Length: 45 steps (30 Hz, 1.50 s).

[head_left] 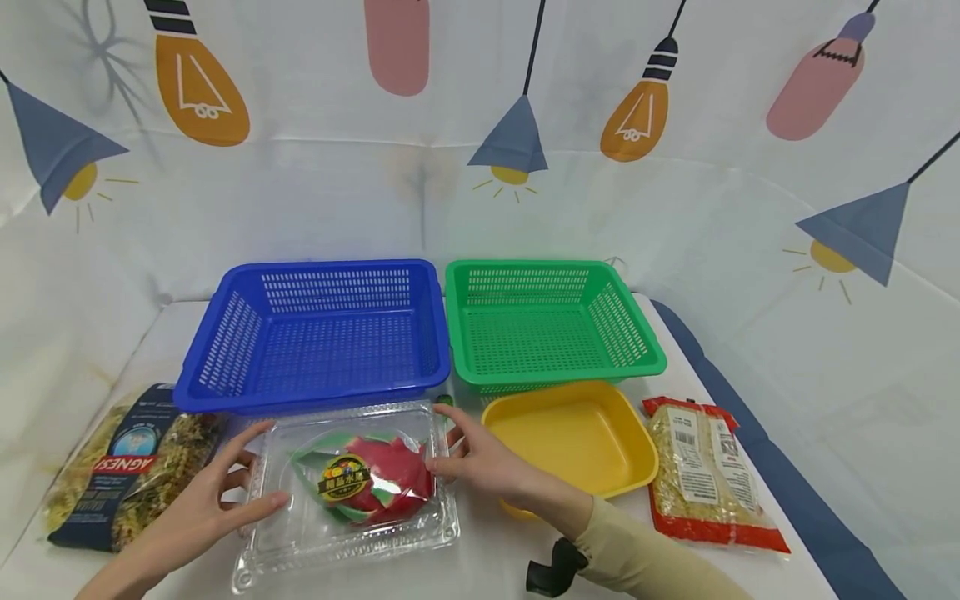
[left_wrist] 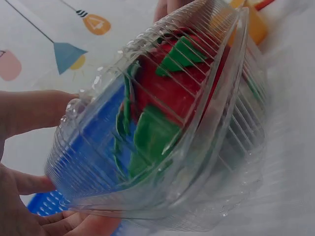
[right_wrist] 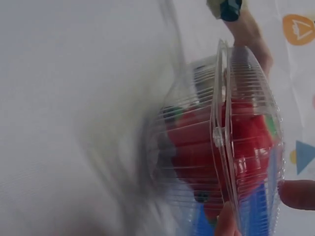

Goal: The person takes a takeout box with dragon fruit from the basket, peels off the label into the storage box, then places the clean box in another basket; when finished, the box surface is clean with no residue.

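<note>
A clear plastic clamshell box lies at the front of the table in the head view, slightly tilted. Through its lid shows a red dragon fruit with green scales; a round black and gold sticker is on the lid. My left hand grips the box's left side, thumb on the lid and fingers along the edge. At the right side, my right hand holds it with the thumb over the near part and fingers at the far corner. In both wrist views the lid appears closed over the fruit.
Behind the box stand a blue basket and a green basket. A yellow tub is right of the box. An AGNESI pasta bag lies at the left, a red-edged bag at the right.
</note>
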{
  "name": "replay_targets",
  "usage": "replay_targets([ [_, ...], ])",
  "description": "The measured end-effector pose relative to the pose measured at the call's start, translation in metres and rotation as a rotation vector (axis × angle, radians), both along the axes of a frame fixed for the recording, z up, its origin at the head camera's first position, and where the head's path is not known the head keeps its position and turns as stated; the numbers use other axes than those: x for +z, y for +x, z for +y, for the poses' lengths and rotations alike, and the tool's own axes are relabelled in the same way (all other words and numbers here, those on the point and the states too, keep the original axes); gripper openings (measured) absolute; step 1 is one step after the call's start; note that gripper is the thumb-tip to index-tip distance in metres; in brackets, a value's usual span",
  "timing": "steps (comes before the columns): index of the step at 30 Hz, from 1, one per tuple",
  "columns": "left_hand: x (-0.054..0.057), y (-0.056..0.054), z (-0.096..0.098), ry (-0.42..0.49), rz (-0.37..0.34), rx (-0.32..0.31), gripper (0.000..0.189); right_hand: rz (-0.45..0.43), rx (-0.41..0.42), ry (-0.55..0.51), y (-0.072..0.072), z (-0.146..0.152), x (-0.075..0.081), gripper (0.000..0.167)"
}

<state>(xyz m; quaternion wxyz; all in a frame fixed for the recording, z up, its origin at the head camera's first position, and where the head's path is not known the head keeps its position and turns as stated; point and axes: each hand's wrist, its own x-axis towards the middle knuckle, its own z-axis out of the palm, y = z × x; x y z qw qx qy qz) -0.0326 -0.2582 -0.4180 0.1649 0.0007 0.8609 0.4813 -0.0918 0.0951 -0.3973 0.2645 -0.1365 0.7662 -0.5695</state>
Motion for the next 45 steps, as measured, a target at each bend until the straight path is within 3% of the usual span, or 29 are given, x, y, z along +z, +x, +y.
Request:
replay_targets([
  [9,-0.006,-0.012,0.005,-0.032,0.023,0.034,0.086,0.087,0.009,0.122,-0.008,-0.005,-0.006,0.075],
  [13,-0.007,-0.016,0.004,-0.043,0.001,0.033,0.087,0.175,0.049,0.202,-0.011,-0.007,-0.005,0.075],
  [16,-0.008,-0.016,0.004,-0.052,-0.020,0.032,0.087,0.288,0.101,0.305,-0.011,-0.007,-0.003,0.075],
  [21,-0.011,-0.015,0.003,-0.027,-0.004,0.032,0.085,0.563,0.140,0.461,-0.004,-0.011,0.007,0.068],
  [25,-0.013,-0.014,0.002,-0.012,0.003,0.027,0.085,0.818,0.136,0.446,0.001,-0.025,0.013,0.050],
  [27,-0.013,-0.014,0.001,-0.011,0.006,0.023,0.084,0.879,0.161,0.429,0.003,-0.035,0.015,0.041],
  [29,-0.013,-0.014,0.001,-0.010,0.013,0.019,0.085,0.865,0.214,0.412,0.002,-0.045,0.017,0.036],
  [35,-0.014,-0.014,0.003,-0.011,-0.014,0.026,0.088,0.706,0.377,0.495,-0.005,-0.073,0.026,0.039],
  [41,-0.015,-0.016,0.004,-0.022,-0.065,0.028,0.091,0.745,0.407,0.679,-0.007,-0.093,0.030,0.032],
  [45,-0.015,-0.015,0.004,-0.038,-0.051,0.029,0.091,0.713,0.411,0.698,-0.007,-0.099,0.033,0.031],
])
